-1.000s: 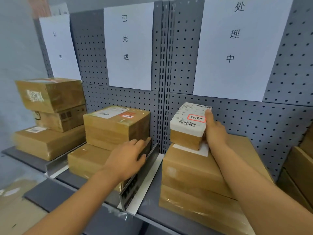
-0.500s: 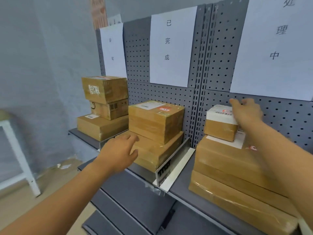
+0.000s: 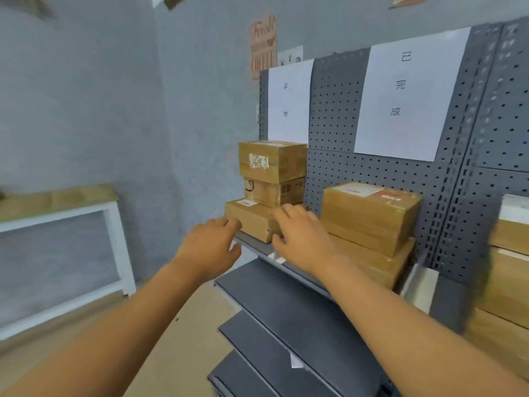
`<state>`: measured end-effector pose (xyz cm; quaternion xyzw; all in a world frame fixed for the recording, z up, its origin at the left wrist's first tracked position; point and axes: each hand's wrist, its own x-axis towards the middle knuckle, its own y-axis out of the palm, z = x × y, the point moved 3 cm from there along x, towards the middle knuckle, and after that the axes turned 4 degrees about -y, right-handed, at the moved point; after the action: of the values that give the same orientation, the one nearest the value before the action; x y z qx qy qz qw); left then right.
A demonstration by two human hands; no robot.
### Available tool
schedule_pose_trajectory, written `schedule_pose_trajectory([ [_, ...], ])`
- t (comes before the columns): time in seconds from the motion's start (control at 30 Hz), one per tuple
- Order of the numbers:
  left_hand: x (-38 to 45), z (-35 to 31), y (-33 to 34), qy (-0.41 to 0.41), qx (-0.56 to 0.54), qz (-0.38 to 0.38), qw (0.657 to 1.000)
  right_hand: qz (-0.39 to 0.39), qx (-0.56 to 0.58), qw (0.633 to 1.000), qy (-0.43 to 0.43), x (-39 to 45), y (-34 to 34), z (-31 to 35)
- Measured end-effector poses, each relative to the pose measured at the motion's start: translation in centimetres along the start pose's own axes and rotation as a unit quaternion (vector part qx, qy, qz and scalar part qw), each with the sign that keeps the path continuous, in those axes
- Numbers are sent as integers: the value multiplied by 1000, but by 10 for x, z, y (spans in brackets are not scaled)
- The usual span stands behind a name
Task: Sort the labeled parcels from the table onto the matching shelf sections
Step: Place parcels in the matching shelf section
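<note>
Brown cardboard parcels sit on a grey pegboard shelf under white paper signs. A stack of three parcels fills the left section, and two stacked parcels lie in the middle section under a sign. At the right edge, blurred, a small white-topped parcel rests on a taller stack. My left hand and my right hand hover empty in front of the left stack, fingers loosely curled, holding nothing.
Lower grey shelf boards jut out below my arms. A metal divider separates the middle and right sections. A white-framed table with a wooden top stands at the left against the grey wall. Tan floor shows beneath.
The view has swung left. My right hand let go of the small white-topped parcel and drew back leftward; my left hand left the middle stack. Both now hang empty before the left stack.
</note>
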<state>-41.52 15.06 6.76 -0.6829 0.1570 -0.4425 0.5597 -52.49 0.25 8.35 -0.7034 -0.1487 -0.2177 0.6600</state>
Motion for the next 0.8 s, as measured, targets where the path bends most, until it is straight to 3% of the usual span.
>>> schedule_pose_trajectory([
  [0.33,-31,175,4,-97,34,10,995,28,56,996,-65,113,78,141],
  [0.8,10,378,58,-229,85,44,969,67,131,979,-141,298,212,217],
])
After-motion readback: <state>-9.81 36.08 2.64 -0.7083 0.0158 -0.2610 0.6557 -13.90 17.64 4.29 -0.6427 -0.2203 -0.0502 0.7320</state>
